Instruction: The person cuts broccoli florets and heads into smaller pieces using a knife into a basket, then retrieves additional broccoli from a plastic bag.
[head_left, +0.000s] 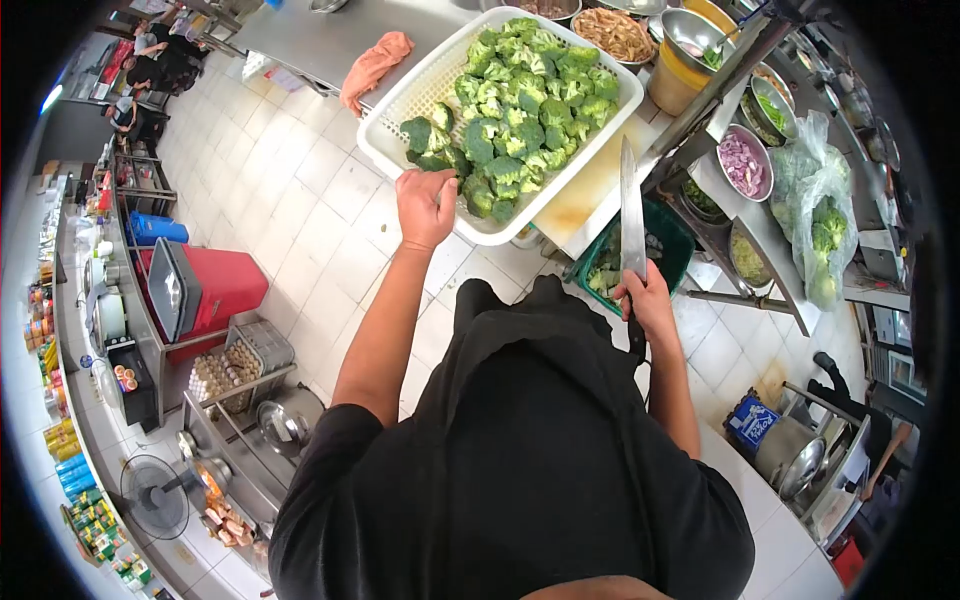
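A white plastic basket (pixel 612 122) full of cut broccoli florets (pixel 530 95) stands in front of me. My left hand (pixel 428 205) is at its near left corner, closed over the rim, with the fingertips partly hidden beside some florets. In my right hand (pixel 650 300) is a large kitchen knife (pixel 631 205), gripped by the handle, its broad blade pointing away from me. The blade is to the right of the basket, above the edge of a stained, pale cutting board (pixel 578 212). A green bin (pixel 675 235) with vegetable scraps sits below the knife.
An orange cloth (pixel 376 66) lies on the steel table (pixel 290 40). At right, a shelf holds a bowl of chopped purple onion (pixel 742 165) and a plastic bag of broccoli (pixel 815 220). A red cooler (pixel 225 290) stands at left, near egg trays (pixel 222 378). Several people are far off.
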